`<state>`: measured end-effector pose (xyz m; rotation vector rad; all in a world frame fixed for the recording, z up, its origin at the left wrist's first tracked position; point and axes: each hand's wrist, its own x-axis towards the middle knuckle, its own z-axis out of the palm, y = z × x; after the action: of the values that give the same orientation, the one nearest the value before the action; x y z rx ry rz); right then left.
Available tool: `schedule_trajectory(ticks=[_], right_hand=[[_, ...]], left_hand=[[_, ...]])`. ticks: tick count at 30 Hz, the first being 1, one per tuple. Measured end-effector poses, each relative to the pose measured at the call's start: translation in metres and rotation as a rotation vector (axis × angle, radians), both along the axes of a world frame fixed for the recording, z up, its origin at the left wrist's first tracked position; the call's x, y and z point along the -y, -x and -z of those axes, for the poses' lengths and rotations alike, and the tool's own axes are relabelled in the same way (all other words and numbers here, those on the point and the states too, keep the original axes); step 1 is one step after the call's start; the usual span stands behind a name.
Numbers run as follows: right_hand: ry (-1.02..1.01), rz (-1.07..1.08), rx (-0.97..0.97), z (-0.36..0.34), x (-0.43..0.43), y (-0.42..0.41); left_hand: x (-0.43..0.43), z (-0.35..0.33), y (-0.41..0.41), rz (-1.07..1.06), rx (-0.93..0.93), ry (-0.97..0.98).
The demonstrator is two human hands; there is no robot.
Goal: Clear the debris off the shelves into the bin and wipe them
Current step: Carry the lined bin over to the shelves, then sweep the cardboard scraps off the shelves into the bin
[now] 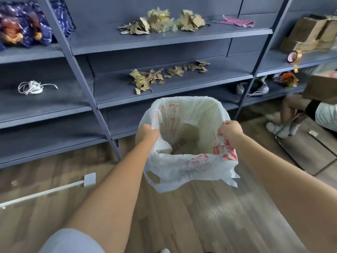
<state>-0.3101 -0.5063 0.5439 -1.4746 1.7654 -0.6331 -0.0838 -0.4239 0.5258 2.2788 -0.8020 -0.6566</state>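
One head-worn wide view looks forward and down, close over both forearms, facing the blue shelves (164,39) straight on, with wooden floor (200,216) filling the near bottom edge.

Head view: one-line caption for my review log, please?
Both hands hold a bag-lined bin open below shelves littered with debris.

A white bag (184,167) printed with red markings is showing between the fingers (224,125), and beyond them brown and yellowish scraps (149,79) are lying on dark blue-grey shelves (173,95). Farther past the fingertips a pink cloth (237,21) is resting, with blue and orange packets (21,28) off to their left. Beneath them the floor (200,216) is showing brown wood grain.
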Motion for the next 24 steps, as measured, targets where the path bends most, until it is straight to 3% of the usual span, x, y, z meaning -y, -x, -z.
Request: schedule_trajectory(ticks=[15, 24], right_hand=[[-0.012, -0.304, -0.02, -0.034, 0.224, 0.002], [-0.025, -0.513, -0.125, -0.051, 0.327, -0.024]], left_hand=[[0.155, -0.028, 0.038, -0.285, -0.034, 0.033], [0.222, -0.035, 0.042, -0.45, -0.129, 0.077]])
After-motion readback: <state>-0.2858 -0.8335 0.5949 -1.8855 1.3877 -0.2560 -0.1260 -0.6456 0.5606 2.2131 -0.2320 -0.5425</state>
